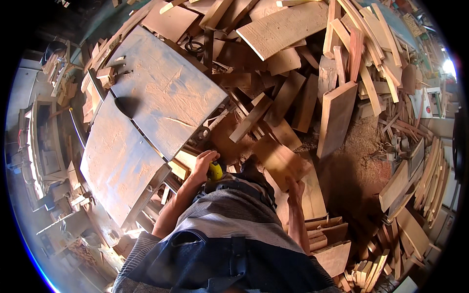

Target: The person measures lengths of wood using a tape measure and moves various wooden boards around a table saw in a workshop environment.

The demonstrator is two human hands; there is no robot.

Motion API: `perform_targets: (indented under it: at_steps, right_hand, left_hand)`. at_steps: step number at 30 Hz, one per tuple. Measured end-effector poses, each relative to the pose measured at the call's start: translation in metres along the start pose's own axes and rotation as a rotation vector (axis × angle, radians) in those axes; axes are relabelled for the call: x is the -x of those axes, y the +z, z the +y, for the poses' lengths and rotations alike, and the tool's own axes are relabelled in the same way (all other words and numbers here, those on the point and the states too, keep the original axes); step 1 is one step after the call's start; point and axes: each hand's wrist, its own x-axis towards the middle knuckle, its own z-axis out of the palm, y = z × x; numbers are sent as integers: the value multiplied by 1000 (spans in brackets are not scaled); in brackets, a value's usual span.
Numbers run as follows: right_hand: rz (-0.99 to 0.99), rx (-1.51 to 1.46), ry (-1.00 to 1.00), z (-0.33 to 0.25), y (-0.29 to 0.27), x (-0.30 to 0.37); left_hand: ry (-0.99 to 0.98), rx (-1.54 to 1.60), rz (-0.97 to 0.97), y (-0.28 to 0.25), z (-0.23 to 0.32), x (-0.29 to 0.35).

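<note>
My left hand (204, 162) is closed at my waist, round a small yellow and black object that looks like a tape measure (215, 171). To the right, my right hand (294, 188) grips the near right corner of a short, wide wooden board (277, 157), tilted in front of my legs. Some of its fingers are hidden beneath the wood. Left of me stands a machine table with two metal plates (166, 83), dusted with shavings and split by a dark slot. Its near corner lies close to my left hand.
Offcuts and planks (286, 29) are heaped ahead. A thick board (337, 117) leans upright at the right, next to sawdust (364, 141) on the floor. Stacked boards (326, 239) sit beside my right forearm. Thin strips (432, 180) stand at the far right.
</note>
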Motion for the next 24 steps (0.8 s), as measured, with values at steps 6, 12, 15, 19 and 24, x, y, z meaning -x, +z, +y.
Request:
perform_targets:
  at_steps: [6,12,15,19,24]
  right_hand:
    - [-102,-118,-195,-25,14,-14]
    - [-128,51,-535,-116,73,3]
    - [-187,419,-606,-136,114,-52]
    - [-230,765,-594,-160,177,-92]
    - [-191,660,-659,-132,139,-79]
  left_hand:
    - [-25,37,11,0,-4,3]
    - [-21,74,54,-10,-12,9]
    - [-3,40,68,-14,-10,10]
    - [100,-73,31,-27,-17,8]
    - [61,55,78,-17,-4,13]
